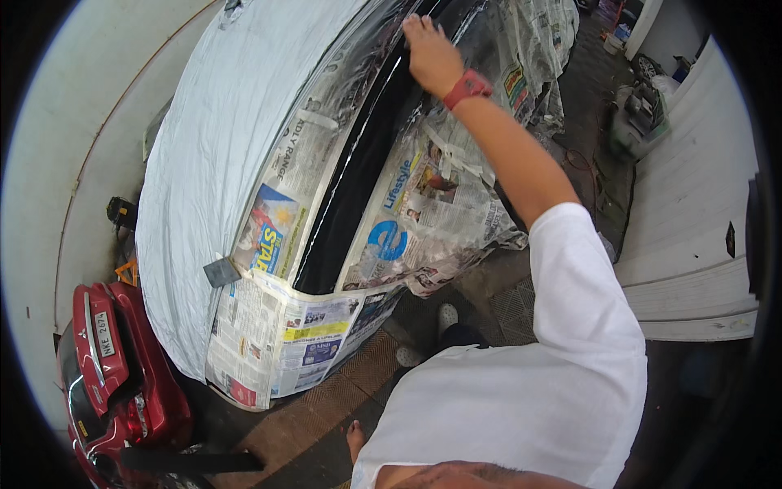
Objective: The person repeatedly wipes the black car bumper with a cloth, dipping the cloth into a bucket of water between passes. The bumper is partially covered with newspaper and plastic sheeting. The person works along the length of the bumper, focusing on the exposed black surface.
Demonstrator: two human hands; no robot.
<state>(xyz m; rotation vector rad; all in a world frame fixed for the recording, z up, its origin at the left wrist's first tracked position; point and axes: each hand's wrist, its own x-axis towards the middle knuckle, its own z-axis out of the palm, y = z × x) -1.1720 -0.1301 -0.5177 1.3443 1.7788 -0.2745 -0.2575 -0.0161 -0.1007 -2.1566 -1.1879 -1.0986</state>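
Observation:
My right hand (432, 53), with a red wristwatch (469, 87), reaches out over the far part of a long glossy black panel strip (362, 183) on a covered vehicle. Its fingers look stretched out and lie on the surface; whether anything thin is beneath them is hidden. Newspaper sheets (281, 208), held with masking tape, border the strip on both sides, and clear plastic film (529, 49) covers those on the right. A small grey block (221, 271) rests on the masking at the left. Only a bit of my left hand (356, 440) shows beside my white shirt, its grip unclear.
A silvery-white cover (220, 138) drapes the vehicle's left part. A red car rear section (130, 367) is at lower left. Grey clogs (446, 318) stand on dark floor matting (513, 310). A white wall (692, 212) runs along the right, with green-grey equipment (639, 118) beyond.

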